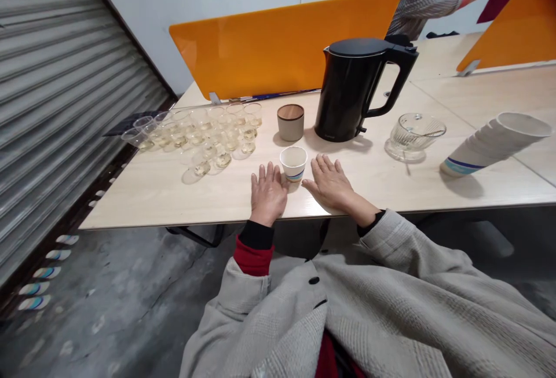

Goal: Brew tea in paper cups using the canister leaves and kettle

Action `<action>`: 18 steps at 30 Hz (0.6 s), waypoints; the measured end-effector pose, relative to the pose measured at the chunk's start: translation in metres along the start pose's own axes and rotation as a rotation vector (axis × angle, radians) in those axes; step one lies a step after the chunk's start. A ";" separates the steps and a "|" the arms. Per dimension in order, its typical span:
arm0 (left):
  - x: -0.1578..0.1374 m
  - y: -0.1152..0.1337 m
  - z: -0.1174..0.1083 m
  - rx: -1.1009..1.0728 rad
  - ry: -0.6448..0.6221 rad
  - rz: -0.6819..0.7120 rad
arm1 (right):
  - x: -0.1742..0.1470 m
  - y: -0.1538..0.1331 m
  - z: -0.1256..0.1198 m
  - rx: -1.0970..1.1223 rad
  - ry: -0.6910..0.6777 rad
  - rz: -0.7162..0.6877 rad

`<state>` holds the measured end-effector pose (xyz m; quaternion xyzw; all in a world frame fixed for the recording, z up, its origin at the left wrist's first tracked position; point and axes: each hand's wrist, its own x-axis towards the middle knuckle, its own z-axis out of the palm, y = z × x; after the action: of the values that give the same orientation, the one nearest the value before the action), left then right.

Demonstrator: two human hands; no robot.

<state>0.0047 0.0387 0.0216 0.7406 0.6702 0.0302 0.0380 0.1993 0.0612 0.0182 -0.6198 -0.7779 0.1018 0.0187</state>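
small white paper cup with blue banding (293, 164) stands upright near the front edge of the pale wood-grain table (391, 188), between the two hands. left hand (267, 194) open, palm down on the tabletop, holding nothing; right hand (332, 184) likewise flat, fingers extended, grasping nothing. left thumb is right by the cup base, can't tell if touching; right thumb just short of it.

to do this well, i'd say: palms low and relaxed, even pressure, thumbs off the thin wall so the light cup doesn't skid or tip. if steadying it, go low on both sides, gently, no squeezing. watch the left elbow side: cluster of clear cups with pale liquid (200, 135) looks easy to knock. black electric kettle (350, 88) sits behind, best given room
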 end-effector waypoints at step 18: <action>0.001 -0.002 0.006 -0.007 0.031 0.005 | -0.004 -0.002 -0.001 -0.012 0.000 0.000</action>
<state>0.0037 0.0399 0.0159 0.7415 0.6688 0.0439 0.0302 0.1985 0.0576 0.0202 -0.6197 -0.7786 0.0972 0.0151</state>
